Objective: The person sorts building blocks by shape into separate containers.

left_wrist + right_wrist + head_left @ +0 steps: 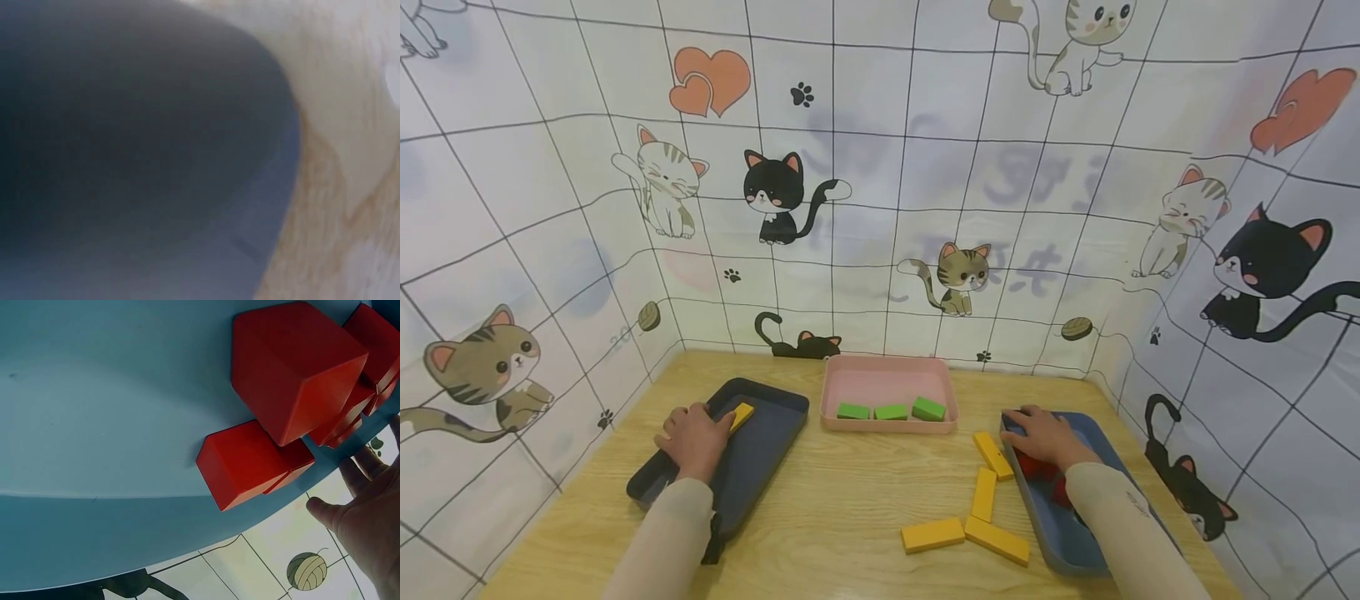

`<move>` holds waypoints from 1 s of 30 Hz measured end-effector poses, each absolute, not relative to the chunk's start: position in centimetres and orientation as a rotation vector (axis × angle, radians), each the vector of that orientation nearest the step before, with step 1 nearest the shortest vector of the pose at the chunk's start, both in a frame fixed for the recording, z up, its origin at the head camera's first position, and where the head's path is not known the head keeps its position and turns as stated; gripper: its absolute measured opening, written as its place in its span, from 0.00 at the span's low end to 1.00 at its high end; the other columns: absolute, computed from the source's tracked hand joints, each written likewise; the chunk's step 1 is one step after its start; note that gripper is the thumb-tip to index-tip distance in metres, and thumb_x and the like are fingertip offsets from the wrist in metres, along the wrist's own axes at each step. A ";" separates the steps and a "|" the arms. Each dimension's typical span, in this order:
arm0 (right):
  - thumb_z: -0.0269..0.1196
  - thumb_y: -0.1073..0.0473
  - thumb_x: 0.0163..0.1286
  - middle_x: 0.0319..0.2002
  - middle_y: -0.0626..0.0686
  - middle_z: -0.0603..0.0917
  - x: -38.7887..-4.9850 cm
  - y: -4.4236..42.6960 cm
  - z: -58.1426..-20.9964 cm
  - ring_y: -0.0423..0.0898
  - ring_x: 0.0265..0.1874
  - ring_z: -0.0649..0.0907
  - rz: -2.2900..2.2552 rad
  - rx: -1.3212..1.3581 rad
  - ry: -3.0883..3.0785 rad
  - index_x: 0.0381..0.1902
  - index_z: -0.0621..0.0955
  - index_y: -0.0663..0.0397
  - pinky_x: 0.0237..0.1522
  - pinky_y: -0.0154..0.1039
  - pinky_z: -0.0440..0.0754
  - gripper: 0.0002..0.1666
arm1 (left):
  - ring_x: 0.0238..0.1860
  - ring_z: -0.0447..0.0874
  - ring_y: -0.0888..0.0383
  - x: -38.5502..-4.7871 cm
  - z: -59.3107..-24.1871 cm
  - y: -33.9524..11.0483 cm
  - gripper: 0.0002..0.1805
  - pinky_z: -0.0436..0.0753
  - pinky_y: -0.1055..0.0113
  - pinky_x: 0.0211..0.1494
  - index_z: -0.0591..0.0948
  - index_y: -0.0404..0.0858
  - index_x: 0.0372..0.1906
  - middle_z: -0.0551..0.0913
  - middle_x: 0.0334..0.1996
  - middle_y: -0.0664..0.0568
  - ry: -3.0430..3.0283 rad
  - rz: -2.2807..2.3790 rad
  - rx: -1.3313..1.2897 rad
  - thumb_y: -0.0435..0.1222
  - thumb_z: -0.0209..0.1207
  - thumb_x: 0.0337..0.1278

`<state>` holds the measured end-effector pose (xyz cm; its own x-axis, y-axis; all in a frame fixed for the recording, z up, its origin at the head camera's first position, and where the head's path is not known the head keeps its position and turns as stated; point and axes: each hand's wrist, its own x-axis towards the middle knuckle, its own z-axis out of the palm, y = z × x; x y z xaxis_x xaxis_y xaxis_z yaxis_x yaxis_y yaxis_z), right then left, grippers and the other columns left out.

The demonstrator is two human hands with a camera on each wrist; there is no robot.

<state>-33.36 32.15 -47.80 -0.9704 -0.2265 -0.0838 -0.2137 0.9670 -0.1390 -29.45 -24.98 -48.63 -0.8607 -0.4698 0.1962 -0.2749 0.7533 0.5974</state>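
In the head view my left hand (692,442) is over the left rim of a dark grey tray (767,450), back of the hand upward. A yellow block (742,416) shows beside its thumb, partly hidden; whether the fingers hold it or the rim I cannot tell. The left wrist view is blurred and shows mostly the dark tray (156,125). My right hand (1048,435) reaches across the far left corner of a blue tray (1078,562). Several red blocks (297,369) lie in that tray below the wrist. In the right wrist view the fingers are spread, holding nothing visible.
A pink tray (887,380) stands at the back middle, with green blocks (891,412) along its near side. Several loose yellow blocks (932,534) lie on the wooden table (842,500) left of the blue tray. A cat-patterned cloth (865,208) encloses the back and sides.
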 end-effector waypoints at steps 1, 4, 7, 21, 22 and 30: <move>0.54 0.38 0.74 0.67 0.73 0.65 -33.4 32.2 -47.8 0.74 0.64 0.66 -0.198 -0.340 3.017 0.73 0.68 0.52 0.59 0.77 0.54 0.38 | 0.63 0.57 0.24 -29.5 -48.6 -25.0 0.34 0.47 0.27 0.63 0.73 0.22 0.59 0.65 0.58 0.21 -2.615 -0.816 0.567 0.47 0.62 0.62; 0.54 0.37 0.74 0.67 0.74 0.64 -33.4 32.2 -47.8 0.75 0.64 0.66 -0.205 -0.350 3.017 0.73 0.68 0.53 0.59 0.78 0.54 0.38 | 0.63 0.57 0.25 -29.8 -48.4 -24.8 0.33 0.51 0.29 0.62 0.72 0.23 0.60 0.65 0.59 0.22 -2.616 -0.813 0.534 0.46 0.62 0.63; 0.54 0.36 0.74 0.67 0.74 0.64 -33.4 32.2 -47.8 0.75 0.64 0.66 -0.209 -0.353 3.013 0.73 0.68 0.53 0.59 0.78 0.54 0.39 | 0.63 0.58 0.26 -30.0 -48.3 -24.5 0.32 0.54 0.31 0.61 0.72 0.24 0.61 0.64 0.61 0.23 -2.613 -0.833 0.491 0.46 0.61 0.64; 0.54 0.38 0.75 0.67 0.73 0.64 -33.2 32.1 -47.6 0.74 0.65 0.65 -0.191 -0.350 3.012 0.73 0.68 0.53 0.60 0.77 0.53 0.38 | 0.66 0.57 0.30 -30.1 -46.5 -20.7 0.33 0.51 0.33 0.67 0.71 0.30 0.65 0.63 0.64 0.28 -2.635 -0.925 0.278 0.48 0.62 0.64; 0.54 0.38 0.75 0.67 0.73 0.64 -33.2 32.0 -47.6 0.74 0.65 0.65 -0.189 -0.346 3.011 0.73 0.68 0.53 0.60 0.77 0.53 0.38 | 0.66 0.57 0.30 -30.1 -46.4 -20.3 0.33 0.51 0.33 0.67 0.71 0.30 0.65 0.63 0.64 0.29 -2.639 -0.928 0.262 0.48 0.62 0.64; 0.54 0.39 0.75 0.67 0.74 0.64 -32.9 31.9 -47.3 0.74 0.64 0.65 -0.198 -0.347 3.013 0.73 0.68 0.54 0.59 0.77 0.54 0.37 | 0.64 0.63 0.33 -30.2 -45.6 -17.3 0.33 0.55 0.34 0.66 0.75 0.32 0.64 0.68 0.63 0.32 -2.631 -0.938 0.161 0.49 0.65 0.60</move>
<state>-32.89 31.92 -47.28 -0.9688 -0.2323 -0.0863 -0.2190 0.9656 -0.1406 -30.25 -17.32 -45.60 -0.9349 -0.2183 0.2798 0.0079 0.7754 0.6314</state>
